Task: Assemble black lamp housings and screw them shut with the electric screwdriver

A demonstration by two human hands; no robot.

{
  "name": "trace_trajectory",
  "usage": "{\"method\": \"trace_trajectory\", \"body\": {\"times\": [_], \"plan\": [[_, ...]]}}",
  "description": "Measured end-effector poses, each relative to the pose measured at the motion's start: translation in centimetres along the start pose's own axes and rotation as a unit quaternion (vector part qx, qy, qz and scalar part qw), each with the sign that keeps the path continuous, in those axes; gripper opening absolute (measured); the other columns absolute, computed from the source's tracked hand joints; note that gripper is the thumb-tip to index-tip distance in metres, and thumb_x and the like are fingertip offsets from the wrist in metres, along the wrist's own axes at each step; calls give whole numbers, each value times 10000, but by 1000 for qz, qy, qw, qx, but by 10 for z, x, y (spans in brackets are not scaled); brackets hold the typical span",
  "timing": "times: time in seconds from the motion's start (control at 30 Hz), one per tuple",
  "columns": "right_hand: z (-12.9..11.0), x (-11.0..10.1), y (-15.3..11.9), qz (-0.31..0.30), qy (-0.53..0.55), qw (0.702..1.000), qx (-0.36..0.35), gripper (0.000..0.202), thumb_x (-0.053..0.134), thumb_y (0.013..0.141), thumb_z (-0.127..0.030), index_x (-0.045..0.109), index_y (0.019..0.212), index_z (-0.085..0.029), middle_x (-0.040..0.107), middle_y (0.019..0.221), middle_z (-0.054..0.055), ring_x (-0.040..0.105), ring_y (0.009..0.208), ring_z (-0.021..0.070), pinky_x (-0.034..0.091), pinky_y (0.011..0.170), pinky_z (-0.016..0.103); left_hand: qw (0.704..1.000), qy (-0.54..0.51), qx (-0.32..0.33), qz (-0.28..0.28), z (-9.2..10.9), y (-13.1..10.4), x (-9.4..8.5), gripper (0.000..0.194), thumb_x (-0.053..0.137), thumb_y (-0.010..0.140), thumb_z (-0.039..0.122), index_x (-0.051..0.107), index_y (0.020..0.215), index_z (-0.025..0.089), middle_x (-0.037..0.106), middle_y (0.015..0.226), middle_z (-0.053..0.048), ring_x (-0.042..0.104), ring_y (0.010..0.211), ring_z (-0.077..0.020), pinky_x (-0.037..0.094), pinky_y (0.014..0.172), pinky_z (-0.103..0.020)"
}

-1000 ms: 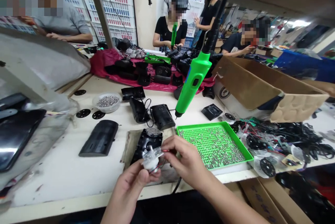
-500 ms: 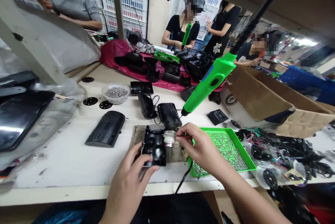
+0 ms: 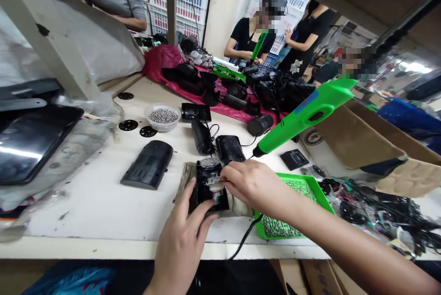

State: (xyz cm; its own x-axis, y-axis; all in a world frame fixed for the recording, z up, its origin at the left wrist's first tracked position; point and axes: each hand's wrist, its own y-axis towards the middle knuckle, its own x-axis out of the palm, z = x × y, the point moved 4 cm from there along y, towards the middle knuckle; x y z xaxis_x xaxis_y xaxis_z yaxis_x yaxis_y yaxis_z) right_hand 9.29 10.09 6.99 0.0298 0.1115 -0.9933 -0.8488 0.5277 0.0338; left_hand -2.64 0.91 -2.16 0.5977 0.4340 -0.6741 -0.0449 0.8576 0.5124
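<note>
My left hand (image 3: pixel 184 233) is closed around the near left side of a black plastic housing (image 3: pixel 222 202), its thumb and fingers on the edges. In my right hand (image 3: pixel 253 184) a small white plastic part (image 3: pixel 214 184) is pinched, held down at the housing's inside; my fingers partly cover it. Under the housing lies a worn greyish pad (image 3: pixel 188 173). Just beyond my right hand hangs a green electric screwdriver (image 3: pixel 303 118), its tip slanting down to the left. A green tray (image 3: pixel 322 198) of small screws sits beneath my right forearm.
To the left lies a curved black cover (image 3: pixel 148 165). Behind it stand a clear bowl (image 3: pixel 161 125) of small metal pieces and black discs (image 3: pixel 128 125). Black casings with cords (image 3: pixel 230 149) lie ahead. Wires and parts (image 3: pixel 375 212) pile up right, near a cardboard box (image 3: pixel 351 136). Co-workers sit and stand beyond.
My right hand has brought the white part from the housing's right side left into it. The screwdriver now hangs farther right and more slanted. The view has shifted slightly.
</note>
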Motion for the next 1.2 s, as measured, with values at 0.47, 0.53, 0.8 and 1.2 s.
{"method": "trace_trajectory", "body": {"times": [0.47, 0.53, 0.8, 1.2], "plan": [[-3, 14, 17, -13, 4, 999, -49, 82, 499, 896, -94, 562, 886, -146, 622, 780, 29, 527, 608, 156, 313, 582, 315, 996, -58, -49, -49, -9, -3, 7, 164, 531, 903, 254, 695, 913, 259, 314, 1552, -65, 673, 1042, -284, 592, 664, -303], [-2, 14, 17, -12, 12, 999, -51, 90, 490, 907, -98, 564, 887, -145, 619, 780, 29, 524, 610, 153, 315, 586, 314, 996, -60, -52, -51, -10, -3, 8, 169, 527, 905, 252, 696, 918, 265, 313, 1552, -61, 685, 1012, -270, 589, 664, -299], [-1, 18, 16, 2, 20, 999, -46, 118, 469, 913, -100, 566, 871, -152, 608, 759, 24, 504, 603, 154, 311, 597, 316, 995, -60, -61, -47, -5, 1, 6, 172, 520, 913, 266, 686, 875, 245, 362, 1526, -96, 702, 957, -268, 578, 655, -304], [-1, 29, 5, 1, -6, 997, 80, 104, 532, 919, -160, 550, 817, -160, 627, 759, 40, 561, 664, 190, 331, 631, 329, 997, -39, -53, -48, -6, 1, 4, 178, 508, 918, 317, 665, 870, 246, 444, 1472, -127, 721, 838, -246, 563, 613, -302]]}}
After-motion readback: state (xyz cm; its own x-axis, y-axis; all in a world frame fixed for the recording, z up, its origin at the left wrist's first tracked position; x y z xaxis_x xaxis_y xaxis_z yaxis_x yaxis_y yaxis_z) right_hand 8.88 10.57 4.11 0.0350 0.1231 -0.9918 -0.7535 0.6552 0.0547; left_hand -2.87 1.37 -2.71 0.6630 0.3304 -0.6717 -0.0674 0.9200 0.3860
